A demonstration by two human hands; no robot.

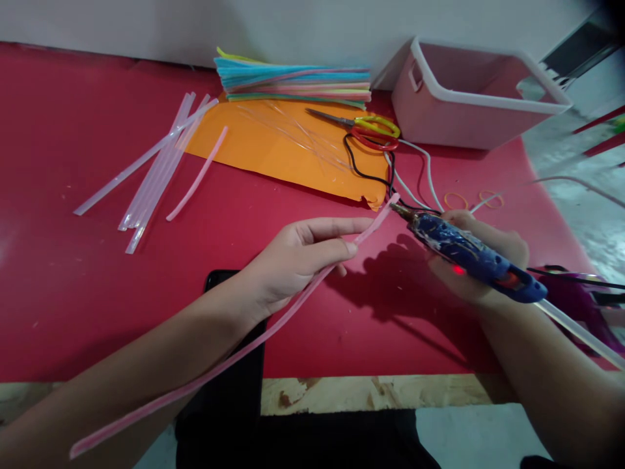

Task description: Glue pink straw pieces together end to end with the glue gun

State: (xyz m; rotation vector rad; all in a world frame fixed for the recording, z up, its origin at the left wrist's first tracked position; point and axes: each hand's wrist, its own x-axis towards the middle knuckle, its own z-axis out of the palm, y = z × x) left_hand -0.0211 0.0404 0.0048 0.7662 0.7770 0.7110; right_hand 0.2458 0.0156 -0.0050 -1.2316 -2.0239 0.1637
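Between the thumb and fingers of my left hand [303, 257] is a long pink pipe cleaner [273, 329], its tail running down over my forearm. My right hand [481, 254] is wrapped round a blue hot glue gun [469, 253] with a red light on its side. The glue gun's metal nozzle is at the upper tip of the pipe cleaner; whether they touch I cannot tell. A clear glue stick [581, 332] sticks out of the gun's back end. A shorter pink pipe cleaner piece [198, 174] lies on the table to the left.
Several glue sticks [159, 166] lie at left on the red table [58, 273]. Behind are an orange envelope [293, 156], colourful pipe cleaners [293, 81], scissors [361, 127] and a pinkish bin [454, 117]. Cords and rubber bands [455, 200] lie near the gun. A black phone [234, 365] is at the front edge.
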